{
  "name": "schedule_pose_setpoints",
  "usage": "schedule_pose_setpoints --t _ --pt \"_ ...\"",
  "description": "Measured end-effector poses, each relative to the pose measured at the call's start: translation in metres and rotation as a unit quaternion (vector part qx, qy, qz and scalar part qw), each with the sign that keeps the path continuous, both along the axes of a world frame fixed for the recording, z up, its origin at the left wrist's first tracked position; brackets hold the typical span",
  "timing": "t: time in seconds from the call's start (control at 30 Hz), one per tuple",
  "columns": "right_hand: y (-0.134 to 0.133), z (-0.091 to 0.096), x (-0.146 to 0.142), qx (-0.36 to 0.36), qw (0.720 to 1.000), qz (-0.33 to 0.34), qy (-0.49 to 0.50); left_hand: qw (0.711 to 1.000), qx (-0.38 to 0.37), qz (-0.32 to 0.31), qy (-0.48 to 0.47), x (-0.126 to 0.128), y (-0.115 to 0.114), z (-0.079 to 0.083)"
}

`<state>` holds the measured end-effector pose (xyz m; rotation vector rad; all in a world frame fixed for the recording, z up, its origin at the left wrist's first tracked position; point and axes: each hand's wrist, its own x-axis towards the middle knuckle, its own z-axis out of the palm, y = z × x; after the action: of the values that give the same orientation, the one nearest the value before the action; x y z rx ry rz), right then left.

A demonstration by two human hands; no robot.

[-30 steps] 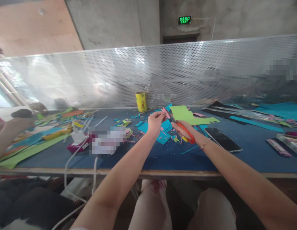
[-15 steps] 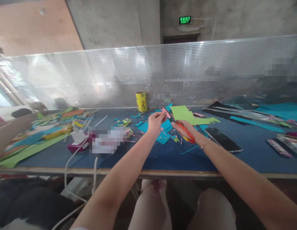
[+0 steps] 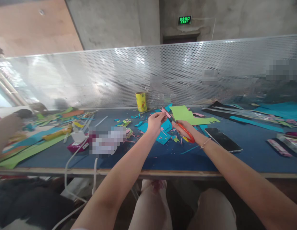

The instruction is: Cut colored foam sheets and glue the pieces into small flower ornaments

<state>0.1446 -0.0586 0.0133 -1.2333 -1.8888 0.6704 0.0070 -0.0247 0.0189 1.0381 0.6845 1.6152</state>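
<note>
My left hand [image 3: 156, 122] pinches a small piece of pink paper [image 3: 165, 112] above the middle of the table. Wrapped around the orange handles of a pair of scissors [image 3: 186, 131] is my right hand [image 3: 183, 127], and the dark blades reach up and left to the pink paper. Beneath both hands lie blue paper [image 3: 164, 137] and many small scraps in pink, green and blue. Just beyond the scissors a light green sheet [image 3: 186, 115] with a ragged edge lies flat.
A yellow can-shaped container [image 3: 141, 102] stands by the perforated metal screen [image 3: 110, 80]. Right of my hand lies a black phone [image 3: 222, 140]. A purple power strip [image 3: 77, 146] with white cables sits left. At far left, a co-worker's arm [image 3: 9, 131] reaches over paper strips.
The scissor blades have shifted slightly against the pink paper, while my hands stay in nearly the same place. At far left the co-worker's arm has moved a little.
</note>
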Motion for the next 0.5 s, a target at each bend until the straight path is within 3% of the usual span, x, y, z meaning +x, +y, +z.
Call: schedule_pose_setpoints --t 0.17,0.27,0.5 --pt "-0.001 -0.0012 0.0028 -0.09 0.991 0.056 0.084 1.0 -0.005 -0.009 0.004 -0.0002 -0.0005 0.0002" --pt "-0.0004 -0.002 0.0042 -0.101 0.985 0.092 0.105 1.0 -0.01 -0.005 0.011 0.0004 -0.0014 0.0003" --pt "0.0053 -0.0066 0.0046 -0.104 0.987 0.069 0.101 1.0 -0.011 0.001 0.021 0.0 -0.0001 -0.0001"
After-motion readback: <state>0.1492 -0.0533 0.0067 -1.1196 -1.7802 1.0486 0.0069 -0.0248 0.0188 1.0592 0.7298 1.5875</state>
